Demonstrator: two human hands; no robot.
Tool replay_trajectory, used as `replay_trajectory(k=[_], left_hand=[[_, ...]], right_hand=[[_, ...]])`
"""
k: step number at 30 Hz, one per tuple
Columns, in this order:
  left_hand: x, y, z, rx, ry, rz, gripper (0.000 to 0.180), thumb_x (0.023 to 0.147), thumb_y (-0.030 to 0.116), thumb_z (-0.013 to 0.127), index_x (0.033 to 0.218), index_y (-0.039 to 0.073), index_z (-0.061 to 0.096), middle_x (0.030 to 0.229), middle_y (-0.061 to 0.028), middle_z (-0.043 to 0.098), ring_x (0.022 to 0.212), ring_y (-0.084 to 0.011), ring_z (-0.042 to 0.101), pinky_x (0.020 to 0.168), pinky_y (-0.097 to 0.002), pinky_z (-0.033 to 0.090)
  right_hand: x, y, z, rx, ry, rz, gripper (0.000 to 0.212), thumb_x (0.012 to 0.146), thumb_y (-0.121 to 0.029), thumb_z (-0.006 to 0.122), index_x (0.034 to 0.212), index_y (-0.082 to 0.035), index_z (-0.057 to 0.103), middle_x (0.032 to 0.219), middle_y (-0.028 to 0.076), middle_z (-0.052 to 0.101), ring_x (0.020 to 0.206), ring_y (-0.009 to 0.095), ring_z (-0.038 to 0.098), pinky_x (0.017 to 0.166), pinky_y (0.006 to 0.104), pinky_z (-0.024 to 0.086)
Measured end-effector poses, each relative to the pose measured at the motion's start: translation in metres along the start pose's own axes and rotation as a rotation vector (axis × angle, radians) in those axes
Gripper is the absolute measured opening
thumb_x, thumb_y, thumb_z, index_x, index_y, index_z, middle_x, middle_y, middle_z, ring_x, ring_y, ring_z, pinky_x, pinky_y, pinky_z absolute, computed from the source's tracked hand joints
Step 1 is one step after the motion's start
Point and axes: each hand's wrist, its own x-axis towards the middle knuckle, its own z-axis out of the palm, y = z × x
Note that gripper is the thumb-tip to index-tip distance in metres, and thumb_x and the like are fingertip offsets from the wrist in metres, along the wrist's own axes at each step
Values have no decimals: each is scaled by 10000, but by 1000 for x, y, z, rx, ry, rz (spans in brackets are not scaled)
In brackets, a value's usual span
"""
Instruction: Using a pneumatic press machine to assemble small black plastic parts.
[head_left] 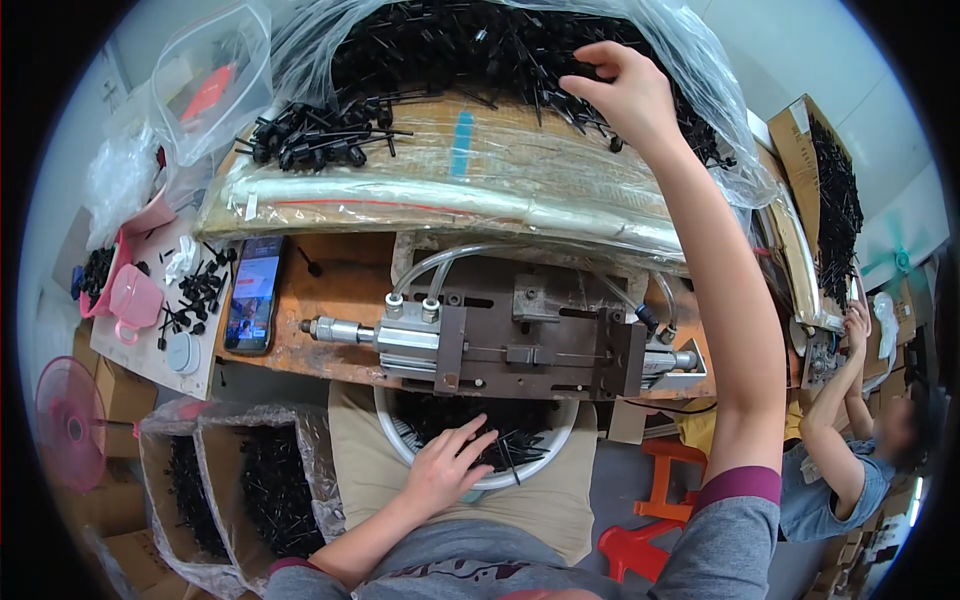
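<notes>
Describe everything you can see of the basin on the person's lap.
The round basin has a whitish, plastic-looking rim. It rests upright on the beige-clad lap, its far edge hidden by the metal pneumatic fixture. Black stemmed parts lie inside, hiding its floor. The left hand reaches in over the near rim, fingers spread at the parts.

Wooden desk (345, 265), surface worn: metal fixture (490, 357) sits across the middle, phone (254, 295) lies at left, small black part (311, 266) lies between them.
</notes>
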Motion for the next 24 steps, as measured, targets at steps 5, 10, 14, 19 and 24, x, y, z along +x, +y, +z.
replay_trajectory(k=[5,10,14,19,24], left_hand=[[-19,-9,-5,-39,63,-41,690,753,250,819,1337,30,525,1380,-174,535,1117,-344,588,957,-428,470],[-51,-31,-9,42,96,-103,677,767,158,789,1356,19,485,1403,-212,487,1196,-396,517,1016,-463,418],[-79,-50,-4,118,194,-223,695,759,98,762,1374,22,447,1415,-242,420,1252,-442,433,1051,-518,361],[-74,-54,1,104,258,-233,685,755,67,746,1367,24,441,1403,-245,419,1250,-442,429,1056,-521,352],[-74,-58,4,80,282,-250,659,766,57,728,1362,28,450,1392,-240,430,1238,-438,441,1049,-514,365]], right_hand=[[57,10,39,-67,-54,-48,835,619,-469,854,1255,22,627,1233,205,638,1108,305,623,1001,370,475],[87,-45,61,-99,-34,157,1034,661,-706,732,1267,111,547,1369,316,499,1268,395,515,1030,438,452],[118,-62,62,-21,-100,320,1046,644,-703,739,1266,117,547,1349,300,530,1254,388,534,1026,432,455],[142,-57,75,37,-255,376,1038,596,-623,770,1285,118,540,1295,287,583,1203,386,578,1010,401,471],[149,-52,93,35,-204,342,1116,571,-641,762,1336,125,493,1361,310,525,1268,378,529,1036,367,446]])
